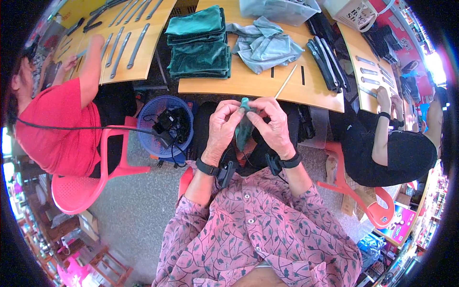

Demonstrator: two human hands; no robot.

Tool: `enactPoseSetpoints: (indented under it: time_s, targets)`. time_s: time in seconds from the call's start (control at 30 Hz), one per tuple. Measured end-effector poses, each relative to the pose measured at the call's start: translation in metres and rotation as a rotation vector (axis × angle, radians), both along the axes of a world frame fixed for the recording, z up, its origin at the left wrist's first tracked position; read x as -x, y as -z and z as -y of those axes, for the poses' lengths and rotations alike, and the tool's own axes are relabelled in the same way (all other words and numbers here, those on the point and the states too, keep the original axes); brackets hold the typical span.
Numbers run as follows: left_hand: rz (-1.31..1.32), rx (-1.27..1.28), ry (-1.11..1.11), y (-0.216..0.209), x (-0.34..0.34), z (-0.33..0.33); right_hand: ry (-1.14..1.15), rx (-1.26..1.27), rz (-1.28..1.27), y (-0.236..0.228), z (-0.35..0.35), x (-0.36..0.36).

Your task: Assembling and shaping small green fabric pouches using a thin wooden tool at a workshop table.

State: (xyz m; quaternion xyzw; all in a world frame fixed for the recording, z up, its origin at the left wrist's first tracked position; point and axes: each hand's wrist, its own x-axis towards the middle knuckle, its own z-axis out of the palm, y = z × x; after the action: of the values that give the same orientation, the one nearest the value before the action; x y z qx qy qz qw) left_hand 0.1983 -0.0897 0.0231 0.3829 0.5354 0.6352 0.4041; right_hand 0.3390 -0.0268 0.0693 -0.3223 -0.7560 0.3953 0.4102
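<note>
Just off the front edge of the wooden table (258, 87), I hold a narrow piece of dark teal velvet-like fabric (244, 132) in front of my body. My left hand (224, 125) pinches its upper end from one side. From the other side, my right hand (271, 123) grips the same end, thumbs nearly meeting. The fabric's top folds up between the fingertips and its lower part hangs down. Beyond my hands stands a stack of folded green velvet cloths (198, 57). Beside it lies a crumpled grey-blue cloth (265, 45). A thin wooden stick (286, 81) rests near the table edge.
Dark fabric strips (329, 64) and a translucent plastic bin (279, 12) are on the table. A blue basket (143, 138) of black cables stands on the floor at left. Co-workers sit either side: a red shirt (60, 126) left, a black shirt (411, 155) right.
</note>
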Motion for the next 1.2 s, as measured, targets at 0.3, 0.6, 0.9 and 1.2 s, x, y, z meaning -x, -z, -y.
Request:
enactPoseSetpoints:
  time_s: [0.3, 0.6, 0.9, 1.2]
  targets:
    - [0.013, 0.028, 0.023, 0.013, -0.006, 0.0, 0.159, 0.245, 0.042, 0.022, 0.001, -0.001]
    - [-0.328, 0.103, 0.101, -0.007, -0.014, 0.007, 0.173, 0.393, -0.049, 0.022, 0.0, 0.001]
    - [0.276, 0.128, 0.202, 0.01, 0.0, 0.009, 0.234, 0.298, -0.176, 0.042, -0.019, -0.012]
    - [0.793, 0.032, 0.083, 0.005, 0.0, 0.006, -0.076, 0.895, -0.261, 0.042, -0.014, -0.019]
